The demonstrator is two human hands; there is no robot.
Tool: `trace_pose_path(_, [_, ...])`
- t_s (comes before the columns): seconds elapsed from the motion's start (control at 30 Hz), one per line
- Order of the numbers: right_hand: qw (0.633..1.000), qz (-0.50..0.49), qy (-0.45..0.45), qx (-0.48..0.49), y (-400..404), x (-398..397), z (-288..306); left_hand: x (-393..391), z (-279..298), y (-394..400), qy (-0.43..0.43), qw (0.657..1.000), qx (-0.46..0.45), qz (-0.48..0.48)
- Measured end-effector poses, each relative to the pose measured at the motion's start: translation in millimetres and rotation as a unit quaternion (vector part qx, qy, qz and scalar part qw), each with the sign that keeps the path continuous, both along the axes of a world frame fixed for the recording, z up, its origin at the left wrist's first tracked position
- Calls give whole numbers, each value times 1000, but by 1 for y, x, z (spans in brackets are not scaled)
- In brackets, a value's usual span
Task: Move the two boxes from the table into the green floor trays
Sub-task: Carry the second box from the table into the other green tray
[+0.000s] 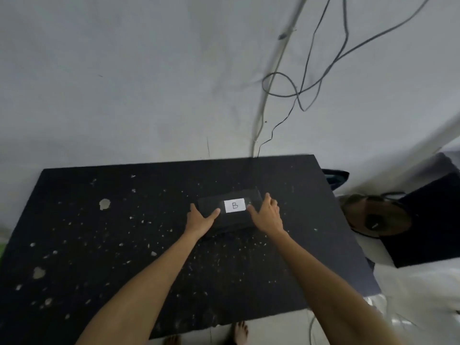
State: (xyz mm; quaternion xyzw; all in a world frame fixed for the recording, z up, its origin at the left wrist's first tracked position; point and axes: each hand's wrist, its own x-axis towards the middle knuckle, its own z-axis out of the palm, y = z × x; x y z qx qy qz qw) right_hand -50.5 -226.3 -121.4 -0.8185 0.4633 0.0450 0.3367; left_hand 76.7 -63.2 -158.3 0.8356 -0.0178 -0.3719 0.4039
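A black box (pixel 230 195) with a white label marked "B" sits on the dark speckled table (pixel 124 232), right of its middle. My left hand (pixel 200 220) clasps the box's left end, thumb on top. My right hand (pixel 266 212) clasps the right end, fingers curled over the far corner. The box still looks to rest on the table. Only this one box shows. A sliver of green (pixel 2 247) peeks out at the far left edge; no tray can be made out.
A grey wall with loose hanging cables (pixel 298 90) stands behind the table. To the right lie a brownish bag (pixel 373 215) and a dark board (pixel 428 220) on the floor. My bare feet (pixel 240 332) show under the near table edge.
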Motion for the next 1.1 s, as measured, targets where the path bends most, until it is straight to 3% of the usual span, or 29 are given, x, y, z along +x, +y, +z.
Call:
trace_pose_path(0.23, [994, -20, -9, 109, -31, 11, -33, -11, -12, -33, -21, 996, 7, 86])
trace_pose_path(0.47, [993, -29, -83, 83, -23, -1, -9, -16, 23, -18, -78, 990, -31, 112])
trace_pose_path(0.63, [986, -28, -160, -24, -18, 9, 66, -1, 99, -18, -192, 974, -71, 94])
trace_pose_path(0.77, [968, -32, -239, -70, -13, 19, 149, 12, 180, -17, -311, 939, -112, 99])
trace_pose_path(0.9, [934, -38, -336, -116, 2, 16, 223, 13, 259, -10, -415, 889, -163, 102])
trace_pose_path(1.1, [866, -44, -479, -136, 28, 3, 300, 0, 335, 4, -473, 840, -245, 101])
